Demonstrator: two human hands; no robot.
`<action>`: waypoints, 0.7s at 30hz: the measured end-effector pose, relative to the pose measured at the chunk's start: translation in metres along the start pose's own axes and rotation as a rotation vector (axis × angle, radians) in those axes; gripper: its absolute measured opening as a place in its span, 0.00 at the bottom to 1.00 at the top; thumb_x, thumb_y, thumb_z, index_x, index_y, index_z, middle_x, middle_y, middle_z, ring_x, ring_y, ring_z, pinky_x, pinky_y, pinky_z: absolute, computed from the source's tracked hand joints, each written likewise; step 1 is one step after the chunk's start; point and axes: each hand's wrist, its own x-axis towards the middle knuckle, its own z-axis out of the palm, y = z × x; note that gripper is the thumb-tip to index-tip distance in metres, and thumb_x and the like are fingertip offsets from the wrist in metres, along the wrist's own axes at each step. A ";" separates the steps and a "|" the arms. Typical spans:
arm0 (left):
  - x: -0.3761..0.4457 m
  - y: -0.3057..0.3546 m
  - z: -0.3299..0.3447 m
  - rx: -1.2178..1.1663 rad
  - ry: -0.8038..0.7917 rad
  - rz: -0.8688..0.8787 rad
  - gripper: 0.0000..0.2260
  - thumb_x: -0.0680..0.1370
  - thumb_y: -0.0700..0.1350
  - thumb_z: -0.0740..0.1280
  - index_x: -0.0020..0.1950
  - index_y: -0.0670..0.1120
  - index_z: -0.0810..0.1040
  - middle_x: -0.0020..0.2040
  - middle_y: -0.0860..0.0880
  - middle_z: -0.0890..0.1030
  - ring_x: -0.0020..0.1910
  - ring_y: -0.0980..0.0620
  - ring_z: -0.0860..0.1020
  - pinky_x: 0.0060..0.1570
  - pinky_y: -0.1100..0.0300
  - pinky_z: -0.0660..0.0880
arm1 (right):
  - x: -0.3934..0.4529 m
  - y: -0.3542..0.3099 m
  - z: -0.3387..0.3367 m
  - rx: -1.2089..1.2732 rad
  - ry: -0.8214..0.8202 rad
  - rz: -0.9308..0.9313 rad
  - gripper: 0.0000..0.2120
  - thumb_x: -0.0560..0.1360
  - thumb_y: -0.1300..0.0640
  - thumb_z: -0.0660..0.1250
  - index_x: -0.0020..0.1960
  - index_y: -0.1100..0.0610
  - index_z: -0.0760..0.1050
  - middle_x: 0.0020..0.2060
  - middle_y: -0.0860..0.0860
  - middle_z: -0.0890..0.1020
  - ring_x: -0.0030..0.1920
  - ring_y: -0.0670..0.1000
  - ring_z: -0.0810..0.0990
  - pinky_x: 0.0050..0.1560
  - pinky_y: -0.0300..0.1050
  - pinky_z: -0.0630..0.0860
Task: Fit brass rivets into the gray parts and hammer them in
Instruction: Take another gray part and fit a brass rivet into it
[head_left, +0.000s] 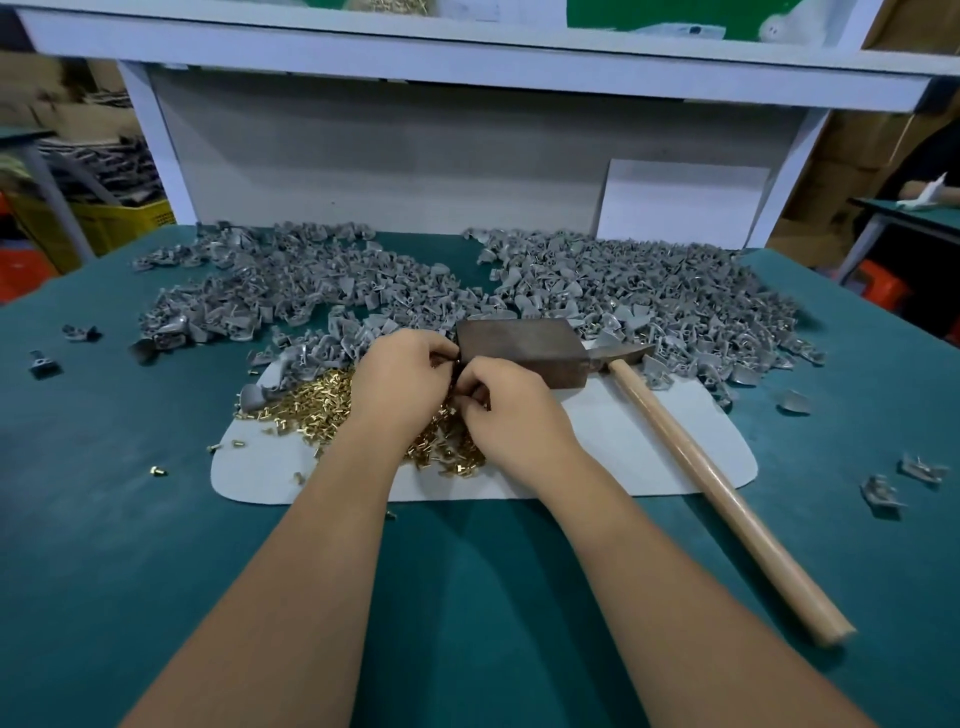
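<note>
Head cam: brass rivets (311, 397) piled left of the metal block (522, 351), gray parts (649, 291) heaped behind it. Left hand (402, 376) and right hand (506, 413) meet at its near-left corner, fingers curled, pinching something small I can't make out. Hammer (717, 483) lies right of it on the counter (130, 519).

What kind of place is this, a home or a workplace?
Most likely a small factory assembly bench. Large heaps of identical gray parts cover the green table, a pile of brass rivets lies on a mat, and a hammer rests beside the hands.
</note>
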 end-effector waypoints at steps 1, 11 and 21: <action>0.001 -0.001 -0.002 -0.010 0.007 0.014 0.10 0.76 0.43 0.68 0.54 0.54 0.85 0.50 0.53 0.85 0.49 0.52 0.81 0.51 0.56 0.78 | 0.000 0.001 0.000 0.038 0.017 0.007 0.02 0.74 0.58 0.66 0.45 0.51 0.76 0.44 0.47 0.79 0.45 0.49 0.76 0.46 0.50 0.75; 0.010 -0.034 -0.027 0.258 0.096 -0.171 0.15 0.80 0.43 0.63 0.65 0.51 0.80 0.60 0.47 0.82 0.59 0.42 0.77 0.61 0.50 0.73 | -0.002 0.005 -0.002 0.304 0.098 0.142 0.09 0.74 0.61 0.66 0.38 0.49 0.75 0.30 0.42 0.77 0.32 0.40 0.74 0.34 0.40 0.74; 0.005 -0.010 -0.026 0.034 0.272 0.004 0.07 0.78 0.45 0.69 0.54 0.51 0.83 0.59 0.52 0.82 0.51 0.49 0.80 0.53 0.49 0.76 | 0.002 0.003 -0.013 0.444 0.277 0.139 0.10 0.76 0.64 0.66 0.42 0.49 0.76 0.38 0.44 0.79 0.41 0.44 0.79 0.43 0.38 0.77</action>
